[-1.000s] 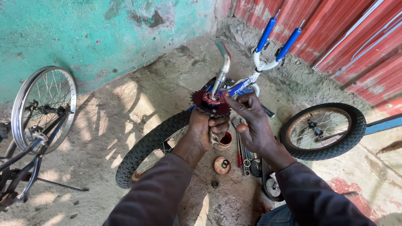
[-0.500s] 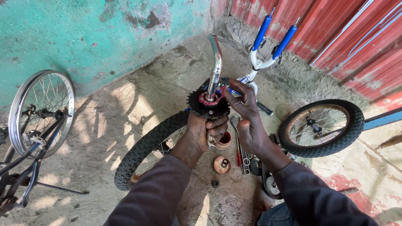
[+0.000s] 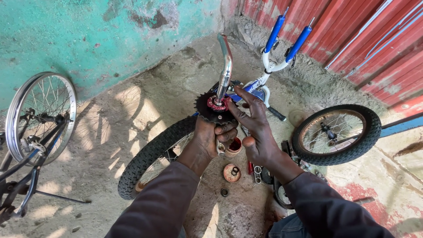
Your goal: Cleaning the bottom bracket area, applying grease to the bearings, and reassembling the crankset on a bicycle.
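Left hand clamped from below on a black toothed chainring; its chrome crank arm stands up and away from the camera. Assembly held in the air above the dirt floor, over a black-tyred wheel

Right hand open, fingers spread, fingertips resting on the red ring at the crank's base; grips nothing

Below on the floor: small red tin, round lid, a washer, tools. Blue and white bike frame lies beyond; second wheel to the right, spoked rim far left

Risk, judged: red ring looks greasy; if the fingertips slide, it could drop into the dust and pick up grit. Teeth sit close to the left fingers; a slip of the grip could nick them
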